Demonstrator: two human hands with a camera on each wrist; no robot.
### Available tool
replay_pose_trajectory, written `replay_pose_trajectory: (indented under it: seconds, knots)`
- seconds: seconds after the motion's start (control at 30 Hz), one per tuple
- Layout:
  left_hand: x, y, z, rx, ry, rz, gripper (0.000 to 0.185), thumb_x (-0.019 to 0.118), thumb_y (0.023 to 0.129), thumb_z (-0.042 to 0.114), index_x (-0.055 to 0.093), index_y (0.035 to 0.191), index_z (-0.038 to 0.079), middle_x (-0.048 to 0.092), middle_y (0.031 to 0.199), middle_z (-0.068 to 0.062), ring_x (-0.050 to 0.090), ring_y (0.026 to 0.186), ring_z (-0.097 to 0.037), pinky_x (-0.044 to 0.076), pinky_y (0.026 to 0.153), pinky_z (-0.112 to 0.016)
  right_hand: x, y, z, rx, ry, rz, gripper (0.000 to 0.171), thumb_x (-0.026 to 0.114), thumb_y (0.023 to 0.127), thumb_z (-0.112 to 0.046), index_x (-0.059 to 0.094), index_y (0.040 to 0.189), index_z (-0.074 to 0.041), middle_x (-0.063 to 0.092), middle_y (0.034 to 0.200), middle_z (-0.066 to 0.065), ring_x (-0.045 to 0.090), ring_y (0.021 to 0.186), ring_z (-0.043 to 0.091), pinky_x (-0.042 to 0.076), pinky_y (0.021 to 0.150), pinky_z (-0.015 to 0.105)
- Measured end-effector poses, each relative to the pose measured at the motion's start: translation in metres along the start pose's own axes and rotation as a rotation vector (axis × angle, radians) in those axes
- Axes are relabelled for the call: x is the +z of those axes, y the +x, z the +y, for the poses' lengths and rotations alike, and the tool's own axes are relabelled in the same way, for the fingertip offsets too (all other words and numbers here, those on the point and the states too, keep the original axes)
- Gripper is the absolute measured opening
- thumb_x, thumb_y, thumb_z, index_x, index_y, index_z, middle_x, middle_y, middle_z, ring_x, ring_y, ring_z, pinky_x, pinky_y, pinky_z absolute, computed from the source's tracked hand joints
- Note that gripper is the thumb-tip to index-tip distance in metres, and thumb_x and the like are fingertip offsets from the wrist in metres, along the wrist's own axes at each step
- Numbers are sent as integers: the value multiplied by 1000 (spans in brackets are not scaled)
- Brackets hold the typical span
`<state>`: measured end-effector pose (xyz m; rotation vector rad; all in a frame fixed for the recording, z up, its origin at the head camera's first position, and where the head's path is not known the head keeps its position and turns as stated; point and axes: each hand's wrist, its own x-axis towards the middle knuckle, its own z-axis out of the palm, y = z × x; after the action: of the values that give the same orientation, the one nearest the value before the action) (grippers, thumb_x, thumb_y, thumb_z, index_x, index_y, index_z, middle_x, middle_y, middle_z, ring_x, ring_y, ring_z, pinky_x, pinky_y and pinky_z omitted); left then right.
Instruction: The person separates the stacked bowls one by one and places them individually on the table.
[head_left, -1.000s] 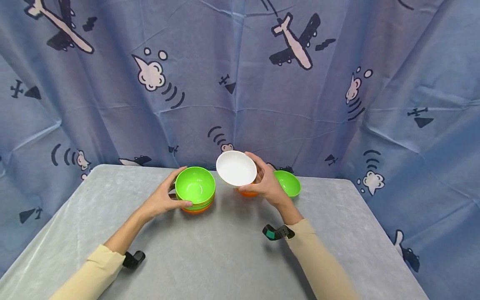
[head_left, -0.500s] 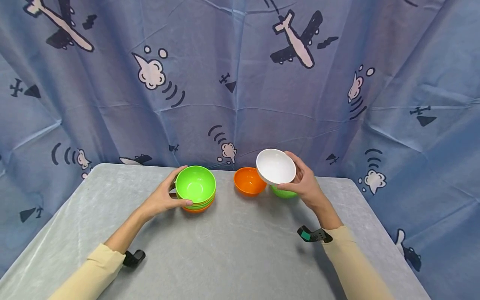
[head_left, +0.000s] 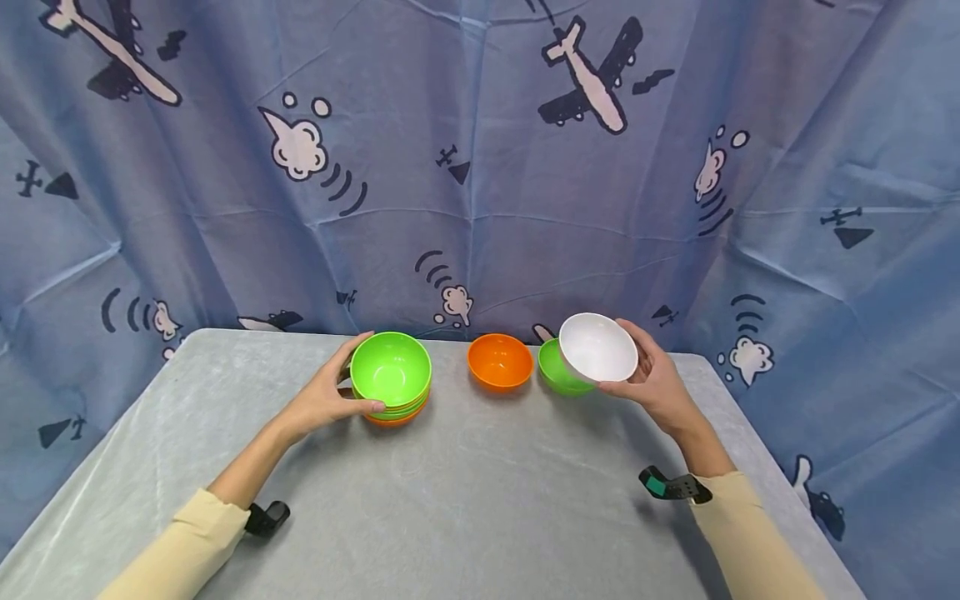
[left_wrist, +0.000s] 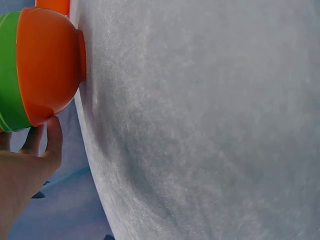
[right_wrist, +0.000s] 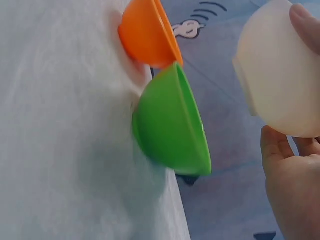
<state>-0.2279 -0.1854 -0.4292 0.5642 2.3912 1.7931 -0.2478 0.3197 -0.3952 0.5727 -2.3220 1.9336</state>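
My left hand (head_left: 327, 398) grips the left side of a stack of nested bowls, thumb in front and fingers behind. A green bowl (head_left: 392, 369) tops the stack, and an orange bowl (left_wrist: 52, 65) forms its base on the table. In my right hand (head_left: 660, 387) a white bowl (head_left: 597, 348) is pinched by its right side, held in the air. It hangs above and to the right of a single green bowl (head_left: 557, 371), partly covering it in the head view. The right wrist view shows the white bowl apart from that green bowl (right_wrist: 170, 122).
Between the stack and the single green bowl stands an orange bowl (head_left: 500, 363). A grey cloth covers the table (head_left: 465, 500). Right behind the table's far edge hangs a blue curtain (head_left: 390, 167) printed with planes.
My right hand has carried the white bowl rightward, past the orange bowl to the single green one, and lowered it slightly at the end. The left hand has stayed on the stack.
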Motion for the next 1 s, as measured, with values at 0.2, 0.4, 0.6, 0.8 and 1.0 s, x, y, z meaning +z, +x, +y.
replay_pose_trajectory:
  seconds: [0.2,0.4,0.6,0.8,1.0]
  knots:
    - [-2,-2,-2,-9,4,7,104,89,81,16,25,161,29,30,159,-6,37,141,-37,45,103,-52,-12,-10,4,16,-67,32,101,82,75,16,27,158,0,31,155,21,36,137,24,42,99,17]
    - [-4,-4,-1,-9,13,20,104,90,80,16,26,161,29,31,158,-7,36,141,-39,45,101,-53,-24,-16,8,40,-148,42,101,83,76,12,25,159,-1,30,155,22,35,137,24,41,98,15]
    - [-2,0,-1,3,14,10,104,90,80,17,26,161,29,31,159,-6,36,141,-38,45,102,-52,-46,-24,10,91,-208,76,100,83,80,8,23,159,-3,28,156,22,34,136,26,42,94,12]
    - [1,1,1,-6,8,6,105,90,81,15,24,162,28,28,160,-7,35,142,-39,45,102,-52,-66,-32,22,151,-239,103,99,83,83,2,23,161,-9,29,157,21,35,137,24,42,92,12]
    - [2,-1,2,-5,4,5,105,89,81,14,24,162,27,29,159,-7,35,142,-39,45,102,-53,-79,-32,31,202,-213,114,100,81,85,2,18,162,-6,25,158,26,38,134,24,44,90,12]
